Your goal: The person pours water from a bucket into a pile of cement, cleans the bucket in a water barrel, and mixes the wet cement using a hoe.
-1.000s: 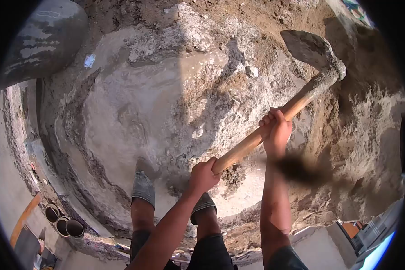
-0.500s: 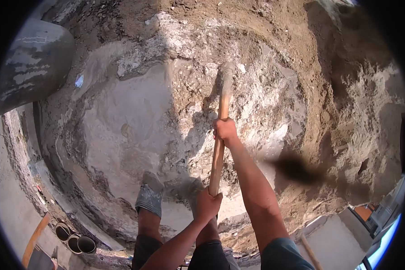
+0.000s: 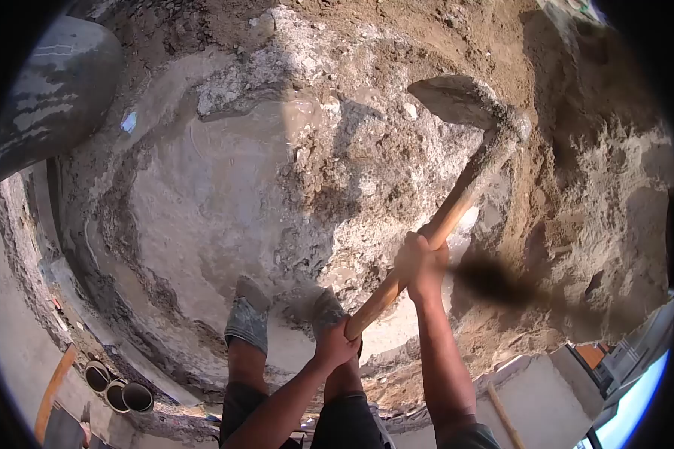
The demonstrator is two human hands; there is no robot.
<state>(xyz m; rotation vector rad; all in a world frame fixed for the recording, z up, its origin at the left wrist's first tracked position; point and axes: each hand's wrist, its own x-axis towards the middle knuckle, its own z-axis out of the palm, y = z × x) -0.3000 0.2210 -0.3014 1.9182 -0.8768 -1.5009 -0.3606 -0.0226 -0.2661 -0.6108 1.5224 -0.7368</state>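
Both my hands grip the wooden handle of a mortar-caked hoe. My left hand is wrapped round the handle's end, just above my knees. Further up the shaft, my right hand is closed round it. The hoe's wide blade is raised to the upper right, its face showing. Below it spreads a pile of crumbly, whitish wet mix, with a smooth grey slurry on its left side. My boots stand at the near edge of the mix.
A large grey drum-like container stands at the upper left. Brown sand banks along the far side and right. Lower left are several dark round buckets and a wooden handle. A dark blurred smudge covers part of the right side.
The hoe has swung up and to the right, and its blade has come out of the mix into view. My right hand has moved right and nearer to me; my left hand stays low.
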